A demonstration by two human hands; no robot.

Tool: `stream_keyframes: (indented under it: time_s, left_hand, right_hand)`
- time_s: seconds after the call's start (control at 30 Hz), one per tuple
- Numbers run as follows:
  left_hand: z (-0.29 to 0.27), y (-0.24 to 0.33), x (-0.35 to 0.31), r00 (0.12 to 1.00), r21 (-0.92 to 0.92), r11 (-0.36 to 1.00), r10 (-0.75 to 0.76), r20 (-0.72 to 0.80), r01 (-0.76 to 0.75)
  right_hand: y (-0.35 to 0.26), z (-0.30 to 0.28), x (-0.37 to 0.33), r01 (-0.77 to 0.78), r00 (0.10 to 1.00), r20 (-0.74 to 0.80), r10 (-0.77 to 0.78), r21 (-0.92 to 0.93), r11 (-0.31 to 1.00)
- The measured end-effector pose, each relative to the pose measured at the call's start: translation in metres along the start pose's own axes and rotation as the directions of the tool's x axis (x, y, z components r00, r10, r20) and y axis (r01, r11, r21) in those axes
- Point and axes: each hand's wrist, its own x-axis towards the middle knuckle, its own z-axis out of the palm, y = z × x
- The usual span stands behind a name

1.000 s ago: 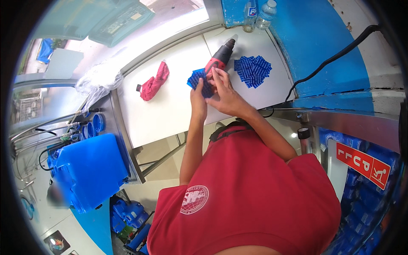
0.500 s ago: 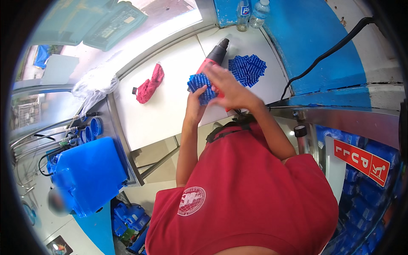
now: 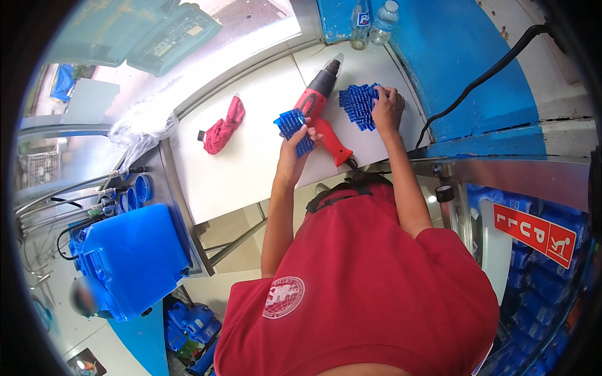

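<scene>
A fanned stack of blue printed plastic seals is gripped between the thumb and fingers of my left hand. On the white table, more of the same flat seals lie in an overlapping pile. My right hand is at the right edge of that pile, its fingers bent and pinching there; how many seals they hold is hidden. Between the two hands lies a red and black heat gun, nozzle toward the far side and handle toward me. My left fingertips come close to its body.
A crumpled red cloth lies on the left of the table. A glass bottle and a clear plastic bottle stand at the far edge. Left of the table is a large blue water container. A black cable runs along the right wall.
My right hand has left the stack in my left hand and moved right to the pile. The heat gun, partly covered before, now shows more fully. My left hand still holds its stack.
</scene>
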Motion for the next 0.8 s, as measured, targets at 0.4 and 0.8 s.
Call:
stream_keyframes:
  time_s: [0.4,0.8]
  left_hand:
    - [0.009,0.002,0.005,0.999,0.030,0.998,0.052,-0.007,-0.052]
    - [0.016,-0.002,0.011,0.974,0.117,0.969,0.211,0.080,-0.219]
  right_hand:
    - [0.020,-0.017,0.023,-0.066,0.990,-0.083,0.113,0.434,0.899]
    - [-0.104,-0.091,-0.009,-0.214,0.967,0.240,-0.090,0.949,0.230]
